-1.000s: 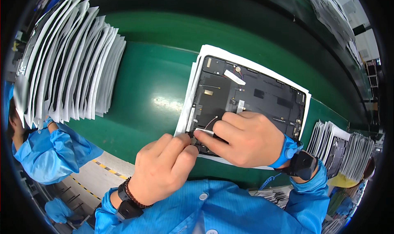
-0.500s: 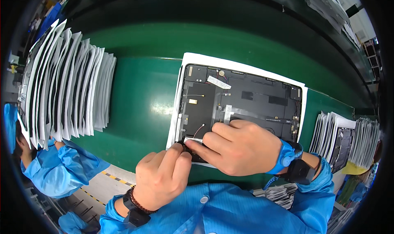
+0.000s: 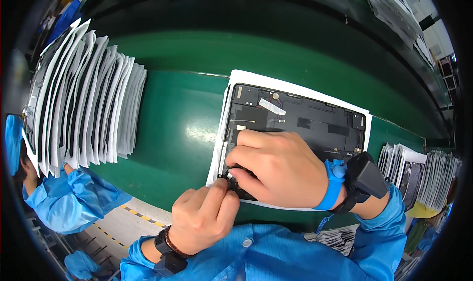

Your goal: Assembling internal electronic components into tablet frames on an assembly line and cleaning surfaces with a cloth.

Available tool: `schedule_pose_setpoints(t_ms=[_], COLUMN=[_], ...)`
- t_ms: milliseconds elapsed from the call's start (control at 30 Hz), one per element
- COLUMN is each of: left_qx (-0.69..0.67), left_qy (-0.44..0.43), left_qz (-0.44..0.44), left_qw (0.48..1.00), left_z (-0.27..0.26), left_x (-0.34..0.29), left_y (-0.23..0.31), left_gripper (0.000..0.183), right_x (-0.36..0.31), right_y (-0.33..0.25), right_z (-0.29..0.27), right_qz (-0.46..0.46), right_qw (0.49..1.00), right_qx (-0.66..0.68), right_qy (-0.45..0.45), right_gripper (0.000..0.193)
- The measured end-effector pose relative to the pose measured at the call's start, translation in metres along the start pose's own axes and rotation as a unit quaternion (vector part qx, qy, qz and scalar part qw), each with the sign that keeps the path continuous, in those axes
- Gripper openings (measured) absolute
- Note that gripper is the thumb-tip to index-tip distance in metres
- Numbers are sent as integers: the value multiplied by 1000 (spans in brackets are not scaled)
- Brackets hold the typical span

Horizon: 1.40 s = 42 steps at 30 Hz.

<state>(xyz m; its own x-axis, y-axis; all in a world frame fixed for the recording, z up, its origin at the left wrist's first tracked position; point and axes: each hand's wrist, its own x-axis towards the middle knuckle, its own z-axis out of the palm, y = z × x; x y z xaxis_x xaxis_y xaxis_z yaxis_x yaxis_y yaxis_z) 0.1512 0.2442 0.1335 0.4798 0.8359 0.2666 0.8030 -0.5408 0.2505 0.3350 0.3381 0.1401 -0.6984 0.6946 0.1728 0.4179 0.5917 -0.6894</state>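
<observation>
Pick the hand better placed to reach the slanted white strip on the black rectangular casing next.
Right hand, probably: it's over the casing, nearer the strip; left hand is at the near-left corner.

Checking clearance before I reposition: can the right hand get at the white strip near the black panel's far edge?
Likely yes: the white strip lies uncovered on the black panel, with nothing visible between it and the right hand, though its fingers must leave the near left corner.
</observation>
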Motion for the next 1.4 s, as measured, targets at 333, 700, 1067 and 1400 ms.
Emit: schedule_pose_setpoints(t_ms=[333, 700, 1067, 1400], left_qx=[17, 10, 15, 48], left_qy=[11, 50, 59, 86], left_qz=[5, 16, 21, 29], left_qw=[1000, 999, 998, 995], left_z=[2, -2, -3, 2], left_x=[-2, -10, -10, -13], left_y=[-3, 2, 2, -2], left_gripper=[13, 28, 25, 11], right_x=[8, 7, 5, 7], right_y=[-1, -3, 0, -3], right_z=[4, 2, 6, 2], right_qz=[24, 33, 29, 41], right_qw=[999, 999, 999, 998], right_qx=[29, 27, 31, 52], right_qy=[-28, -24, -7, -17], right_gripper=[11, 8, 7, 12])
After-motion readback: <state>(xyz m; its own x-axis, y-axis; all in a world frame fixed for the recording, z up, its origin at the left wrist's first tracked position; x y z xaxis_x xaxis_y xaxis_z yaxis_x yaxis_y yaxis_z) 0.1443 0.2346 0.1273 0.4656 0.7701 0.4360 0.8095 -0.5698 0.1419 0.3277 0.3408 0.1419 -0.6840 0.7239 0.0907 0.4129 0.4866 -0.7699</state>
